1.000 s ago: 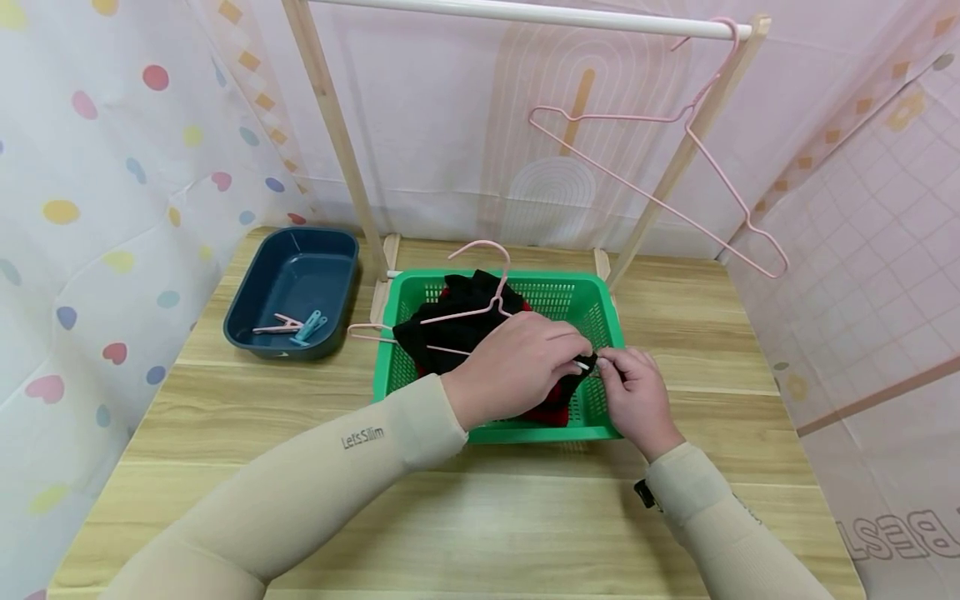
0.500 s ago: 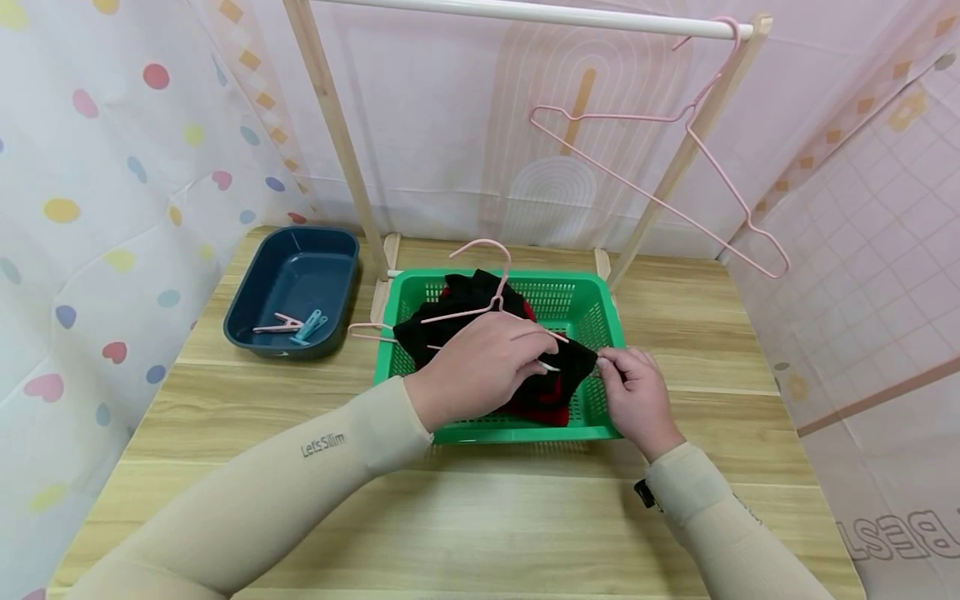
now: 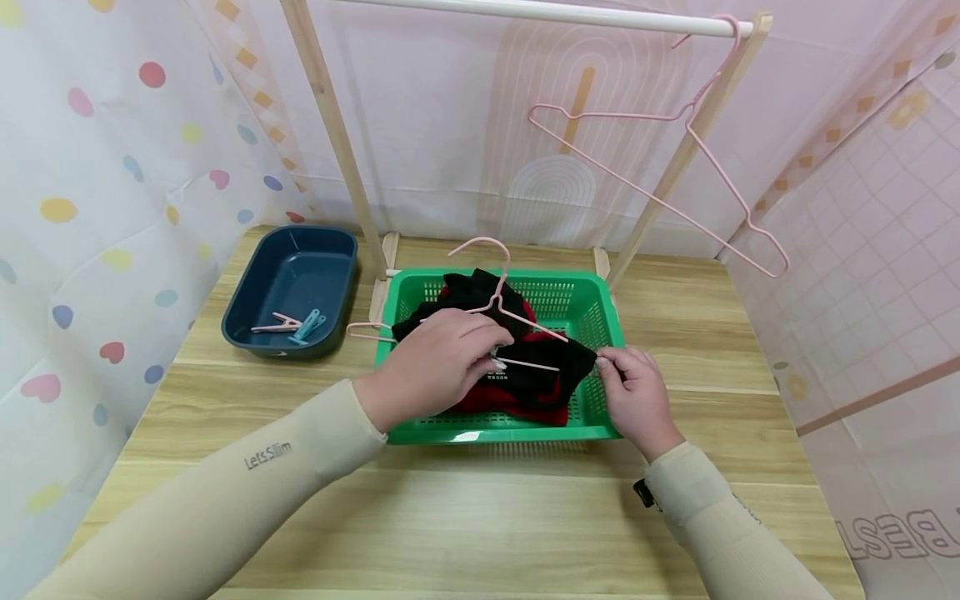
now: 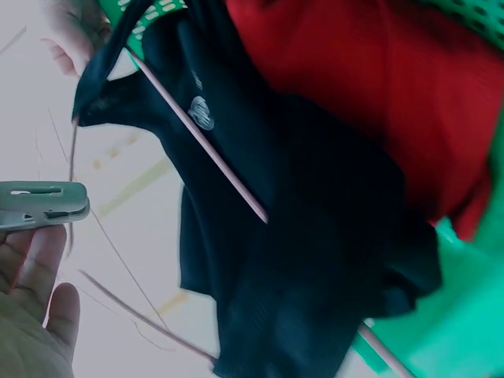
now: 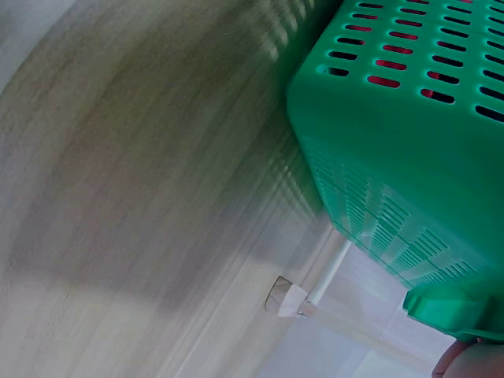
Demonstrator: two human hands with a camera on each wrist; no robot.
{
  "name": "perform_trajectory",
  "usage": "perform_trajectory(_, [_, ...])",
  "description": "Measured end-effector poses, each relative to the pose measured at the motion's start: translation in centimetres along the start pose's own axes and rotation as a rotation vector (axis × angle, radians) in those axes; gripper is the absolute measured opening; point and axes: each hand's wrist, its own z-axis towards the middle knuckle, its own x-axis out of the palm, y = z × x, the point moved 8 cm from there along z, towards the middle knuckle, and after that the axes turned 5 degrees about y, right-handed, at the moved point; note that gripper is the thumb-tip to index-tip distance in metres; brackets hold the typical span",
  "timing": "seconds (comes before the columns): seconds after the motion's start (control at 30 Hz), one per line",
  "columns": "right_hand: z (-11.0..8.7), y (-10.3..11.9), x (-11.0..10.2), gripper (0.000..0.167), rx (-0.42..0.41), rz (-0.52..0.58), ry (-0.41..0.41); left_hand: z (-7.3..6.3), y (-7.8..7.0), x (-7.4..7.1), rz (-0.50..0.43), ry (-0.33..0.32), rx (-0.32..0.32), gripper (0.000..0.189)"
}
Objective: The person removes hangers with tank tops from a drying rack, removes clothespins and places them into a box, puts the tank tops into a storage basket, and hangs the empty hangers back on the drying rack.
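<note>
A black garment [image 3: 528,367] lies over red cloth [image 4: 378,94], with a pink clothes hanger [image 3: 497,296] threaded through it. My right hand [image 3: 637,396] pinches the garment's right corner at the hanger's end, at the basket's right edge. Over the garment's middle, my left hand [image 3: 438,358] pinches a pale clothespin [image 4: 43,202], seen close up in the left wrist view. The left fingers hide part of the hanger and garment in the head view. Only a bit of the right hand [image 5: 472,361] shows in the right wrist view.
A green basket [image 3: 504,435] holds the clothes. To the left stands a dark blue tub [image 3: 288,237] with pink and blue clothespins [image 3: 309,325] inside. Behind rises a wooden-legged rack with a white rail [image 3: 555,12], where another pink hanger [image 3: 690,108] hangs at the right.
My left hand has moved left, from beside the right hand to the garment's middle, still with the clothespin. More black cloth and hanger are uncovered. My right hand has stayed in place.
</note>
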Motion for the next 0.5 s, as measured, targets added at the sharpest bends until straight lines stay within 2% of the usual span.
perform_trajectory(0.27, [0.0,-0.1,0.0,0.013,-0.001,0.002,-0.004,-2.5,2.3,-1.3,-0.013,-0.057,-0.049,0.030])
perform_trajectory(0.5, [0.0,0.0,0.0,0.013,0.003,0.003,-0.003,-4.2,4.7,-2.2,0.014,-0.046,-0.131,0.035])
